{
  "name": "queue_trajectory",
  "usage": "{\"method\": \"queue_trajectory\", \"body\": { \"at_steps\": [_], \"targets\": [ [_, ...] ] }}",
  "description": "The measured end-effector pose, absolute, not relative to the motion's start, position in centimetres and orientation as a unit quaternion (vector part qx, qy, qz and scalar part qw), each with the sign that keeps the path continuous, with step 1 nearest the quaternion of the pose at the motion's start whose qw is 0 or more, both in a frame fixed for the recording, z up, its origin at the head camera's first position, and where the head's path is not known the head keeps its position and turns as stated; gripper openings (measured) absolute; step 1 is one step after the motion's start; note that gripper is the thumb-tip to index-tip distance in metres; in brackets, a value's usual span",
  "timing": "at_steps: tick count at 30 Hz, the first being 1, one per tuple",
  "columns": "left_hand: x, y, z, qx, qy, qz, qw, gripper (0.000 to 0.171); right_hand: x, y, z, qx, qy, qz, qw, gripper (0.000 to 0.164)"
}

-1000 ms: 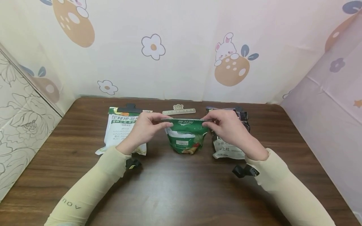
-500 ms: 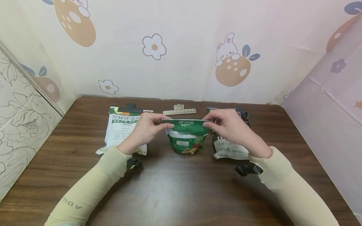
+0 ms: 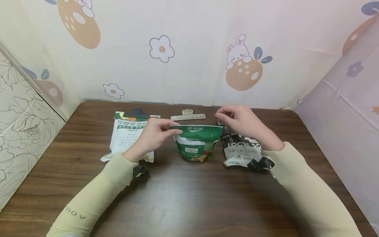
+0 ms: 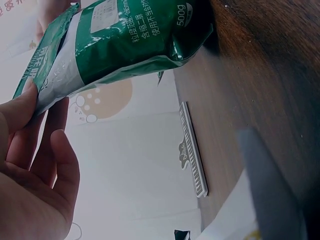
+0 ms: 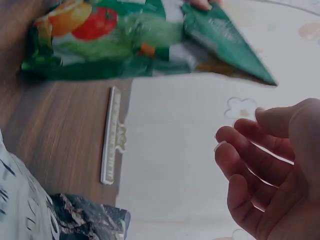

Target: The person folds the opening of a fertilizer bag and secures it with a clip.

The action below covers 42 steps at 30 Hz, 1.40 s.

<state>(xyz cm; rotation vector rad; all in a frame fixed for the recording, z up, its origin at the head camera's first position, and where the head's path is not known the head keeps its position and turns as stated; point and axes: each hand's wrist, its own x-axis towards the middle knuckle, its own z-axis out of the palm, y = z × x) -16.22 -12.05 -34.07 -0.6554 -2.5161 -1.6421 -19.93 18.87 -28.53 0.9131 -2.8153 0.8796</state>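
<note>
A green fertilizer bag [image 3: 192,148] marked 500g stands in the middle of the table, its top folded over toward me. My left hand [image 3: 154,135] pinches the left end of the fold between thumb and fingers. Off the bag's right corner, my right hand [image 3: 242,123] hovers with relaxed, bent fingers, holding nothing, above a black and white bag [image 3: 241,149]. In the right wrist view a gap shows between those fingers and the green bag [image 5: 125,45]. Behind the green bag lies a pale sealing clip [image 3: 188,115] with ruler-like marks.
To the left lies a white and green bag [image 3: 127,135] with a black clip [image 3: 137,113] across its top. A patterned curtain [image 3: 192,65] hangs behind the table's back edge. Dark wooden tabletop [image 3: 183,200] extends in front of the bags.
My right hand has let go of the right end of the fold and moved up and slightly right. The left hand keeps its pinch, and the bag stays in place.
</note>
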Motion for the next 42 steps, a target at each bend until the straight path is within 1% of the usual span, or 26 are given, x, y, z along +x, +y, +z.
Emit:
{"method": "queue_trajectory", "body": {
  "at_steps": [6, 9, 17, 24, 30, 34, 38, 42],
  "targets": [
    [-16.3, -11.9, -34.1, -0.211, -0.819, -0.533, 0.03, 0.014, -22.5, 18.2, -29.2, 0.291, -0.919, 0.266, 0.01, 0.013],
    [-16.3, -11.7, -34.1, -0.209, -0.819, -0.533, 0.027, 0.015, -23.7, 17.5, -29.7, 0.283, -0.926, 0.249, 0.002, 0.014],
    [-16.3, -11.9, -34.3, -0.208, -0.826, -0.523, 0.033, 0.015, -27.2, 15.2, -31.5, 0.305, -0.927, 0.209, -0.058, 0.021],
    [-16.2, -12.0, -34.1, -0.204, -0.825, -0.526, 0.033, 0.016, -29.7, 13.6, -32.4, 0.294, -0.934, 0.193, -0.06, 0.022],
    [-16.2, -12.1, -34.1, -0.203, -0.824, -0.528, 0.037, 0.015, -30.7, 12.2, -33.7, 0.298, -0.943, 0.135, -0.061, 0.027],
    [-16.3, -12.0, -34.1, -0.208, -0.82, -0.532, 0.036, 0.014, -30.9, 11.4, -34.7, 0.31, -0.946, 0.081, -0.053, 0.03],
    [-16.4, -12.0, -34.2, -0.208, -0.82, -0.533, 0.033, 0.015, -31.0, 10.7, -35.3, 0.312, -0.946, 0.063, -0.059, 0.033],
    [-16.4, -12.0, -34.3, -0.204, -0.821, -0.532, 0.031, 0.015, -31.2, 10.3, -35.9, 0.314, -0.945, 0.068, -0.064, 0.03]
  ]
}}
